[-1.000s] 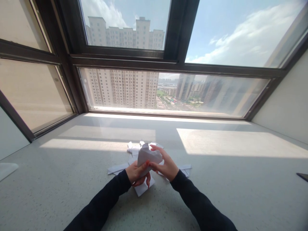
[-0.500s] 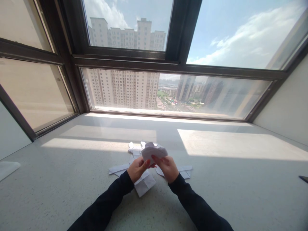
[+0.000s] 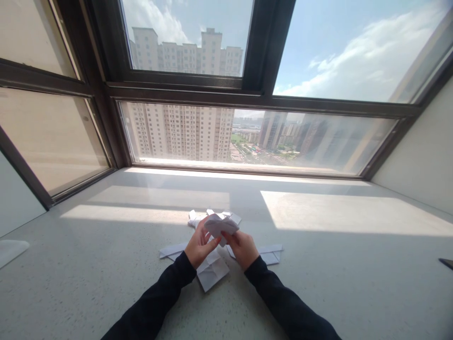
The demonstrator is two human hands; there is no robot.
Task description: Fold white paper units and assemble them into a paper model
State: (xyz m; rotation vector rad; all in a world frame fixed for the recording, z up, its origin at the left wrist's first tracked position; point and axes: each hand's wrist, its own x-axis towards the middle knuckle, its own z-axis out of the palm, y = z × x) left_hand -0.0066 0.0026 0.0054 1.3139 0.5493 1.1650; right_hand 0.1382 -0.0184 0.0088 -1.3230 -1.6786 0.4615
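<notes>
A small folded white paper piece [image 3: 220, 224] is held just above the stone sill between both hands. My left hand [image 3: 198, 246] pinches its left lower edge, fingers curled round it. My right hand [image 3: 244, 248] grips its right lower edge with thumb and fingers closed. Both arms wear dark sleeves. Beneath the hands lie more white papers: a folded square [image 3: 213, 272] near my wrists, flat folded pieces at the left [image 3: 172, 249] and right [image 3: 271, 253], and small crumpled pieces [image 3: 195, 218] just beyond.
The pale speckled window sill [image 3: 318, 264] stretches wide on both sides. Dark window frames [image 3: 262, 99] rise at the back, with tower blocks outside. A white object [image 3: 10, 250] lies at the far left edge, a dark flat object [image 3: 446, 262] at the far right.
The held paper has become smaller and lower as both hands pressed it in; the hands drew closer together and slightly nearer the sill.
</notes>
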